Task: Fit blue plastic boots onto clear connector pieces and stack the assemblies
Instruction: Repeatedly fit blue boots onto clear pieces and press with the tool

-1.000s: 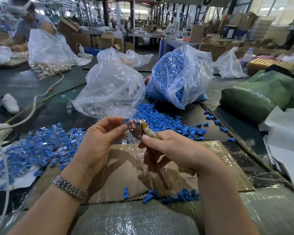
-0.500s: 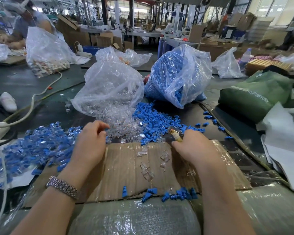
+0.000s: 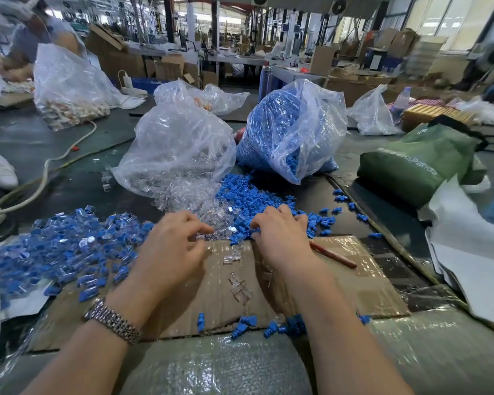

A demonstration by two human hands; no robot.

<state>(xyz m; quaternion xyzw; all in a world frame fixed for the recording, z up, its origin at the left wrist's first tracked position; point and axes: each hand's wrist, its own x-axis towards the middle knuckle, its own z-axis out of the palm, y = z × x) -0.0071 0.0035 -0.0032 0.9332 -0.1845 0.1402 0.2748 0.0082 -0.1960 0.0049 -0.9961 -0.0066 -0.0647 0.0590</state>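
Blue boots [image 3: 251,201] heaped mid-table, clear connectors [image 3: 200,212] just left of them. Left hand [image 3: 169,252] curled into connectors, right hand [image 3: 280,232] into boots; whether either grip pinches a piece, cannot tell. Advice: lift one piece per hand, align openings before pushing.

My fingers [image 3: 200,229] meet glossy clear plastic connectors [image 3: 211,215] and matt blue plastic boots [image 3: 246,198]. The cardboard [image 3: 354,283] under them is taped shiny, the bags [image 3: 177,146] are thin crinkled film, and my watch band [image 3: 111,320] is polished metal.
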